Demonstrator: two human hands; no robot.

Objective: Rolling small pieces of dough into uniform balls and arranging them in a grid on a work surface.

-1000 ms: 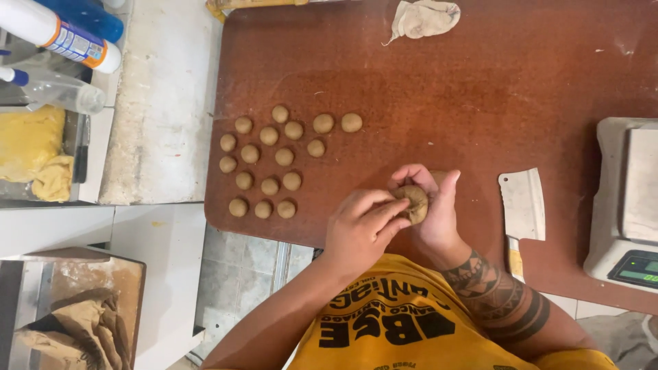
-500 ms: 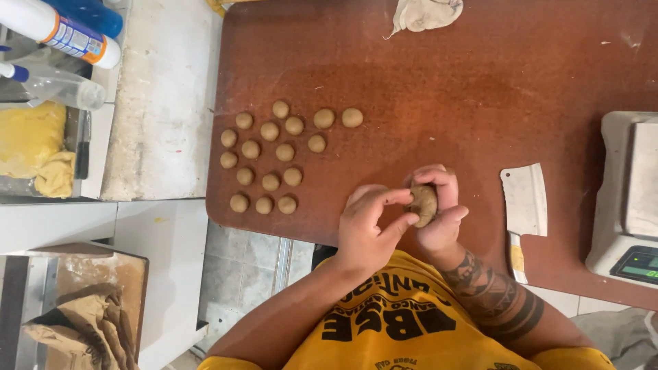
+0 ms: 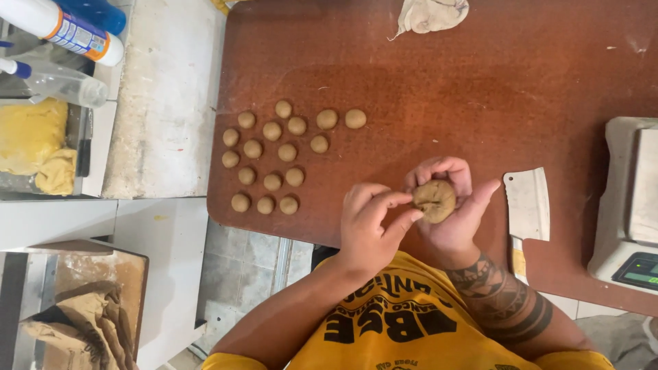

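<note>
dough lump (image 3: 434,200) cupped in right hand (image 3: 449,205), left hand (image 3: 370,223) pinching

Cleaver (image 3: 526,204), scale (image 3: 627,202), cloth (image 3: 430,15), spray bottle (image 3: 58,82) around the brown table (image 3: 480,89).

Tan dough lump (image 3: 434,200), reddish-brown table (image 3: 480,89), yellow shirt (image 3: 411,329)
</note>
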